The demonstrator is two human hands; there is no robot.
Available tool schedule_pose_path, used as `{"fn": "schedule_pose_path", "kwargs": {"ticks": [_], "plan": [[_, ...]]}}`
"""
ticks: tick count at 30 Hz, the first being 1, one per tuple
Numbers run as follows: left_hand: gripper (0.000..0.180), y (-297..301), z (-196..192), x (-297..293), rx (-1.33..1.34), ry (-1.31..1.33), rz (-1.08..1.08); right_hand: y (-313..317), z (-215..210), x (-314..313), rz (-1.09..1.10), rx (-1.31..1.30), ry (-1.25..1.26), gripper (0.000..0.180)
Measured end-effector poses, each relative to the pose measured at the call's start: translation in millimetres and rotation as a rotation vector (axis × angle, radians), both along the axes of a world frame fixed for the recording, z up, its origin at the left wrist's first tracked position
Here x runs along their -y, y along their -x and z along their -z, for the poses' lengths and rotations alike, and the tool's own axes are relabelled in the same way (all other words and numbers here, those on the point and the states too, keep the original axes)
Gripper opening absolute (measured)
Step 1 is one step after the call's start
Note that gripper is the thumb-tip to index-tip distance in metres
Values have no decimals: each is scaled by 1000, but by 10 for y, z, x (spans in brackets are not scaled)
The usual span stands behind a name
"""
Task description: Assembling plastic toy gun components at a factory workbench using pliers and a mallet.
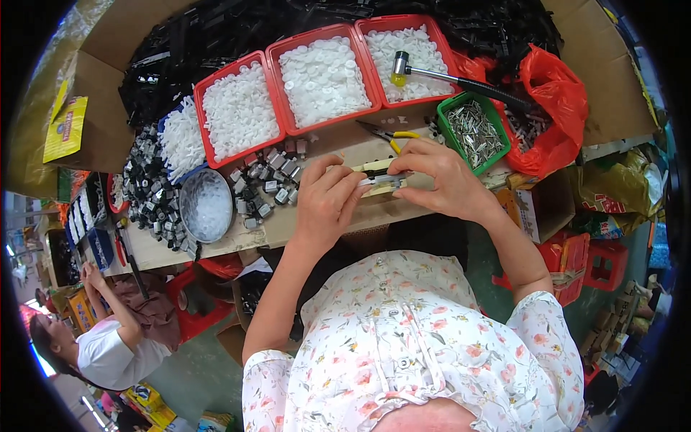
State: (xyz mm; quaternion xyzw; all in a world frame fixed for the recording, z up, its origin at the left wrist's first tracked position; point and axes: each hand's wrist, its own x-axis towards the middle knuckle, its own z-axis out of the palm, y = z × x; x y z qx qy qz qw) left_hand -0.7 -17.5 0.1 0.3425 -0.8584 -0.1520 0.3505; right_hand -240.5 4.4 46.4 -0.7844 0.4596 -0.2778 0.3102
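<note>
Over the front of the workbench (288, 231), both my hands are close together at a small cream block (373, 194). My left hand (324, 196) is closed, its fingertips pinching a small white and grey part (368, 181). From the other side my right hand (448, 181) pinches the grey end of the same part between thumb and forefinger. Fingers hide much of it, so its exact kind is unclear. Just beyond my hands lies a pair of pliers (398, 135) with yellow handles.
Red trays (279, 92) of white plastic pieces line the back. A hammer (446, 77) rests across the right tray, near a green tray (442, 115) of metal pins. Left are a metal bowl (206, 205) and grey-black parts (270, 176). Another person (119, 345) sits far left.
</note>
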Motion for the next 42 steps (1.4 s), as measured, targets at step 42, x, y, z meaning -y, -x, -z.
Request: {"fn": "schedule_pose_path", "kwargs": {"ticks": [42], "plan": [[19, 122, 123, 11, -19, 59, -46, -44, 399, -108, 170, 10, 18, 25]]}}
